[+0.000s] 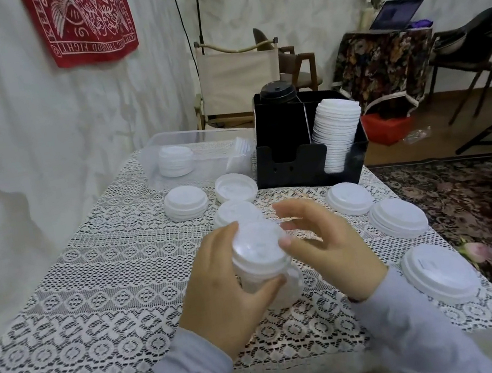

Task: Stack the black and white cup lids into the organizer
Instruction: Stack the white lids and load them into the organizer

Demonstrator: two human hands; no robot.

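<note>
My left hand (219,285) grips a short stack of white lids (261,255) above the middle of the table. Just right of that stack is my right hand (318,239), fingers curved, its thumb touching the top lid's rim. At the back of the table stands the black organizer (286,163). Its right slot holds a tall stack of white lids (338,131), and black lids (277,91) rise from a rear slot. Several loose white lids lie on the cloth, among them one at the left (186,201) and one at the near right corner (440,276).
A clear plastic bin (159,142) with more white lids (175,159) sits behind and left of the organizer. The lace tablecloth (106,274) covers the table. Chairs stand beyond the table, and a patterned rug (479,186) lies to the right.
</note>
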